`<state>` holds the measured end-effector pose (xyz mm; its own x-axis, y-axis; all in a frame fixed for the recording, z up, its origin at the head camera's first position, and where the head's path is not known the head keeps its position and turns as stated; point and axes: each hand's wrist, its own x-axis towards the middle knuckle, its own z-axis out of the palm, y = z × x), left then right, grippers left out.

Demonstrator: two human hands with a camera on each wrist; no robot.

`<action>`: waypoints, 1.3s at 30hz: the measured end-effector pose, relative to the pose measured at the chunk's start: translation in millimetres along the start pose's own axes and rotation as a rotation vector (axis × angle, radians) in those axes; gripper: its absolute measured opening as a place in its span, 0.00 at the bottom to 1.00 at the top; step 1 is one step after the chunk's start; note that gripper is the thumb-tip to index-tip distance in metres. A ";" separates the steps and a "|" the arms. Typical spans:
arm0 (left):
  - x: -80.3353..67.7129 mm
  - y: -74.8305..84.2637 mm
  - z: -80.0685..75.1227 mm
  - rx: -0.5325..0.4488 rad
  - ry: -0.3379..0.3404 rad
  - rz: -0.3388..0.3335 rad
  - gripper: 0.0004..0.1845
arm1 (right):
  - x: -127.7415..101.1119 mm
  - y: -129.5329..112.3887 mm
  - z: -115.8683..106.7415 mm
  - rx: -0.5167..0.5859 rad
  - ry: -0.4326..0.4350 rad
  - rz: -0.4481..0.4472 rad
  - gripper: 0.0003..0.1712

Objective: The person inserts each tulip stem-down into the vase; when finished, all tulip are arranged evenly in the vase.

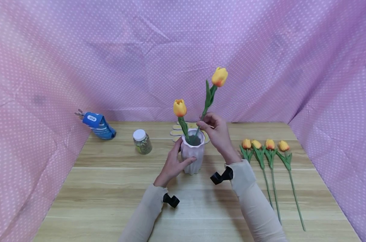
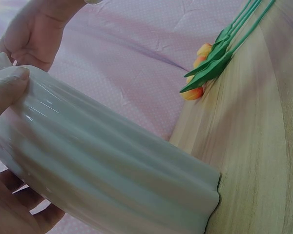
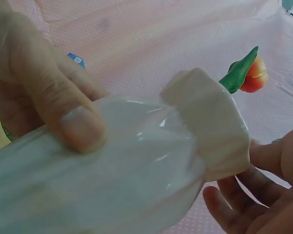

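Note:
A white ribbed vase (image 1: 192,155) stands on the wooden table (image 1: 110,188). My left hand (image 1: 177,158) grips its left side, with the thumb (image 2: 9,84) pressed on the ribs near the rim. One yellow-orange tulip (image 1: 180,108) stands in the vase. My right hand (image 1: 202,125) pinches the green stem of a second tulip (image 1: 219,76) just above the rim, and the stem's lower end is inside the vase mouth. The right wrist view shows the vase (image 3: 136,165) close up, the left thumb (image 3: 71,114) on it and a tulip bud (image 3: 254,75) beyond the rim.
Several more tulips (image 1: 264,148) lie side by side on the table at the right, stems toward me. A small white-lidded jar (image 1: 142,142) and a blue packet (image 1: 98,125) sit at the back left. A yellow mat (image 1: 177,130) lies behind the vase. Pink dotted cloth surrounds the table.

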<state>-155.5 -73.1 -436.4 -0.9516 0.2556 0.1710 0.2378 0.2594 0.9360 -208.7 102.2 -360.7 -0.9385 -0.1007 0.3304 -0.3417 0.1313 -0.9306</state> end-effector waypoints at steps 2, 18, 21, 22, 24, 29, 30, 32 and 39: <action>-2.2 6.8 -1.1 -0.005 0.001 0.008 0.45 | -1.5 0.7 -0.1 -0.077 -0.036 0.006 0.12; 5.0 -24.2 4.6 -0.007 0.023 0.040 0.48 | -8.5 2.3 -5.9 -0.208 -0.232 0.064 0.17; 5.0 -24.0 4.8 -0.017 0.019 0.031 0.49 | -11.0 1.0 -9.4 -0.215 -0.220 0.088 0.19; 4.7 -24.0 4.6 -0.019 0.021 0.033 0.49 | -11.9 0.2 -10.7 -0.216 -0.212 0.092 0.20; 4.5 -23.6 4.5 -0.018 0.025 0.040 0.48 | -13.6 -0.8 -14.0 -0.217 -0.190 0.094 0.21; 3.7 -23.8 4.4 -0.006 0.034 0.061 0.47 | -17.5 -3.0 -25.3 -0.200 -0.119 0.086 0.20; 3.7 -24.3 4.4 -0.005 0.035 0.063 0.47 | -18.3 -3.6 -27.8 -0.194 -0.104 0.088 0.20; 3.4 -24.6 4.5 0.000 0.039 0.062 0.47 | -19.7 -4.3 -33.2 -0.178 -0.076 0.091 0.19; 3.6 -24.3 5.0 0.005 0.041 0.065 0.46 | -28.2 -9.1 -53.1 -0.145 0.011 0.098 0.20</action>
<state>-163.7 -73.9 -460.0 -0.9413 0.2339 0.2434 0.2999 0.2484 0.9211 -181.8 156.2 -353.2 -0.9680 -0.0692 0.2414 -0.2511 0.2810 -0.9263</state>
